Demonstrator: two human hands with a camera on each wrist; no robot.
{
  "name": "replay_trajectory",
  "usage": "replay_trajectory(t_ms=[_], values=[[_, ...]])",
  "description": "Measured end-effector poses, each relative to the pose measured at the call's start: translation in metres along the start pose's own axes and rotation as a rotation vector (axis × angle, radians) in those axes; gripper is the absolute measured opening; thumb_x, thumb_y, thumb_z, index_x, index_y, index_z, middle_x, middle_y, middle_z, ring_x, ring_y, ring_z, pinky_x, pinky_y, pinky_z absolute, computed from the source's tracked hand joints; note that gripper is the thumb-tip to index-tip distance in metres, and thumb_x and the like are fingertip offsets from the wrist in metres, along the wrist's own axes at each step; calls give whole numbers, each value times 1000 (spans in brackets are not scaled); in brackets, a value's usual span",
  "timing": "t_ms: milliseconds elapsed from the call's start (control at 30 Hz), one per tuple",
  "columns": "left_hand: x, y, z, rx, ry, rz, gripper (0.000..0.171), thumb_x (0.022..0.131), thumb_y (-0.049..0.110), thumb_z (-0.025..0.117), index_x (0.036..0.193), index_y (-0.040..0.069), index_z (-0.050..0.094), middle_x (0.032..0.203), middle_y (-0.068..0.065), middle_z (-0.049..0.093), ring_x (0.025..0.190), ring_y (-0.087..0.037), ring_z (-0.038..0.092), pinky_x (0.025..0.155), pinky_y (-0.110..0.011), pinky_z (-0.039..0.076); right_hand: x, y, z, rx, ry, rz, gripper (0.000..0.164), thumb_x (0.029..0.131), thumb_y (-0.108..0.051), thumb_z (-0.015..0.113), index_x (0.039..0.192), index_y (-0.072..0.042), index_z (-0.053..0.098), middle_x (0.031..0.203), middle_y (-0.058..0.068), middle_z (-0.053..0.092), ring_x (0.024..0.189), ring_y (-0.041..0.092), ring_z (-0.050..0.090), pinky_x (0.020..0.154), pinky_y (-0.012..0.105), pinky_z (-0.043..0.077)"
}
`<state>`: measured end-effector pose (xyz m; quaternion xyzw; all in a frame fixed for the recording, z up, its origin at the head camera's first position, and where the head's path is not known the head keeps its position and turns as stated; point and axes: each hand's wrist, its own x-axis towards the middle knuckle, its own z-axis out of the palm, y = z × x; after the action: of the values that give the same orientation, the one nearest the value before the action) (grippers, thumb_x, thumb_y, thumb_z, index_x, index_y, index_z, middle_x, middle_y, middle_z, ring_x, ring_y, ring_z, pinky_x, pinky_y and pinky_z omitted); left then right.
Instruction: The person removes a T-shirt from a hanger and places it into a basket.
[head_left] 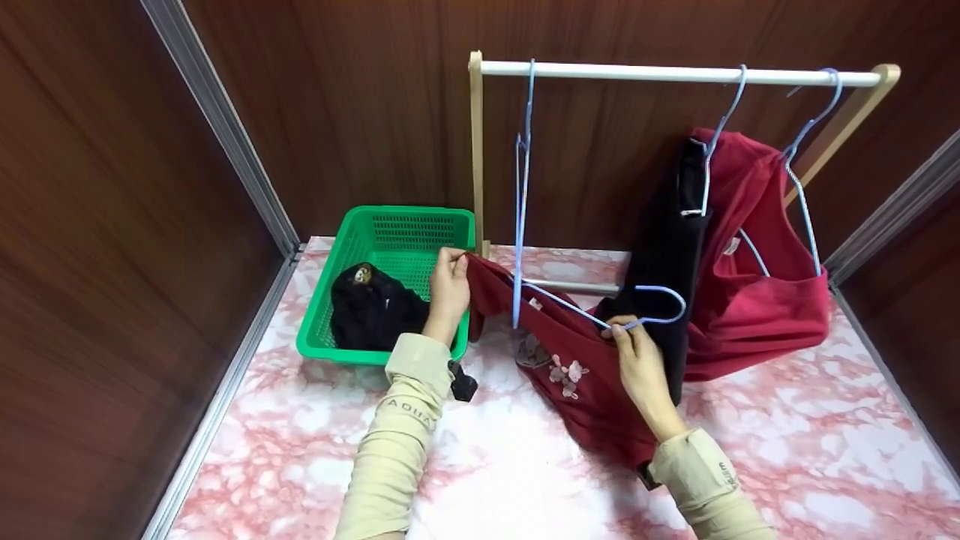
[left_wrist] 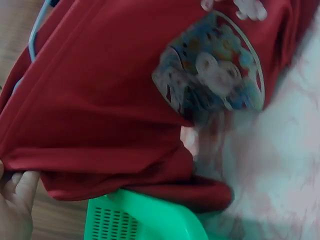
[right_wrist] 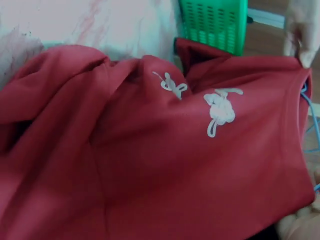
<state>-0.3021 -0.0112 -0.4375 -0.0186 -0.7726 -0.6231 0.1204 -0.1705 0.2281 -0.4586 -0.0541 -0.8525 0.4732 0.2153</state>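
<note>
A red sweatshirt (head_left: 600, 420) with pale embroidered figures and a printed patch hangs between the two hands. My left hand (head_left: 448, 292) pinches its shoulder edge beside the green basket; in the left wrist view the fingers (left_wrist: 25, 192) grip the fabric fold. My right hand (head_left: 643, 371) holds a blue wire hanger (head_left: 564, 306) just below its hook, together with the neckline. One arm of the hanger lies inside the neck opening. In the right wrist view the garment (right_wrist: 165, 150) spreads across most of the picture, and the right hand (right_wrist: 300, 225) shows only at the lower right corner.
A green basket (head_left: 309, 330) holds a black garment (head_left: 379, 307). A rack with a white rail (head_left: 622, 71) carries a bare blue hanger (head_left: 519, 225), black trousers (head_left: 660, 240) and a red top (head_left: 765, 322). The floor (head_left: 300, 450) is marbled pink and white.
</note>
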Motion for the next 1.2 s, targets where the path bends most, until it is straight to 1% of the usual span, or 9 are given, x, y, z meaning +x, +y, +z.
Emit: replay_trajectory(t_ms=[167,433,533,633,733,867,1033,1133,1200], values=[[0,-1,-4,13,16,-82,18,98,13,46,109,1,54,103,-22,66,89,-29,60,73,-30,45,0,0,-5,12,3,-53,19,97,-9,47,92,2,62,87,16,67,80,-9,50,77,12,38],[-3,-4,-6,275,-25,-88,25,99,24,46,116,10,58,116,-9,67,107,-27,62,88,-42,47,2,-4,-10,114,92,-9,19,97,-7,47,91,6,60,75,-4,68,76,-13,54,75,8,40],[-6,-4,-4,341,-33,-79,25,99,26,46,115,13,59,114,-8,68,105,-27,63,85,-43,48,4,-6,-7,159,124,19,21,97,-9,47,93,8,59,75,3,71,73,-13,57,74,8,41],[-12,-5,1,451,-48,-6,24,98,28,46,114,15,59,104,-11,71,97,-29,67,78,-45,50,7,-7,-4,149,170,36,22,98,-11,47,94,7,59,75,8,71,71,-15,57,74,8,41],[-21,-6,8,576,-85,122,23,98,27,47,110,13,59,94,-15,72,88,-33,68,71,-47,52,12,-9,-3,131,225,54,22,98,-13,47,92,5,59,70,-2,70,70,-16,56,73,8,40],[-34,-7,15,686,-233,248,27,99,26,44,107,9,64,98,-14,71,94,-32,67,74,-44,53,20,-11,-1,132,241,89,21,98,-14,46,92,2,57,63,-21,61,67,-15,54,70,9,39],[-47,-4,19,642,-461,276,35,98,31,47,94,3,67,89,-15,69,87,-31,66,76,-41,51,30,-12,-1,95,230,126,21,99,-17,46,94,-1,57,63,-18,60,64,-14,51,69,11,38],[-54,1,21,556,-482,311,33,94,29,54,89,0,68,88,-18,68,90,-33,64,84,-42,49,34,-13,0,79,238,122,21,99,-17,46,94,0,57,66,-5,66,64,-16,50,70,12,38],[-60,5,24,477,-451,321,29,91,25,57,91,-2,69,96,-19,68,98,-34,62,90,-41,46,36,-16,2,78,246,111,21,99,-17,45,95,1,57,70,5,69,65,-16,50,72,13,38]])
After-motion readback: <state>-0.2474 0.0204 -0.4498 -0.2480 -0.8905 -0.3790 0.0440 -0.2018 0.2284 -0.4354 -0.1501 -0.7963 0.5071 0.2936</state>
